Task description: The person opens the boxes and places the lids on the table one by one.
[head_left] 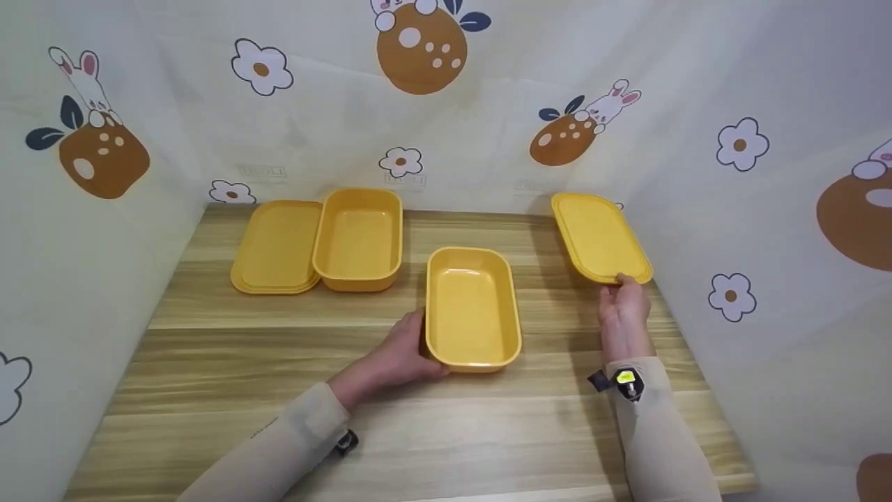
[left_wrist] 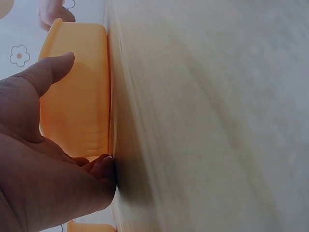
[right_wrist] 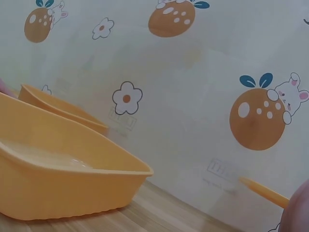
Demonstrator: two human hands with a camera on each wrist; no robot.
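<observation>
An uncovered yellow plastic food container (head_left: 472, 314) stands upright on the table, its inside bare. My left hand (head_left: 401, 354) holds it at the near left corner; in the left wrist view the thumb (left_wrist: 60, 65) lies against the container's wall (left_wrist: 79, 101) and the other fingers bend round its side. Over at the right, my right hand (head_left: 625, 307) pinches the near edge of a yellow lid (head_left: 603, 237), which is tilted and seems raised off the table. Only the lid's thin edge (right_wrist: 265, 192) shows in the right wrist view, with the hand at the frame's side.
A second yellow container (head_left: 359, 240) stands uncovered at the back left, and another yellow lid (head_left: 279, 244) lies beside it, touching or nearly so. Patterned cloth walls (head_left: 467, 139) enclose the wooden table (head_left: 209, 362) at the back and both sides.
</observation>
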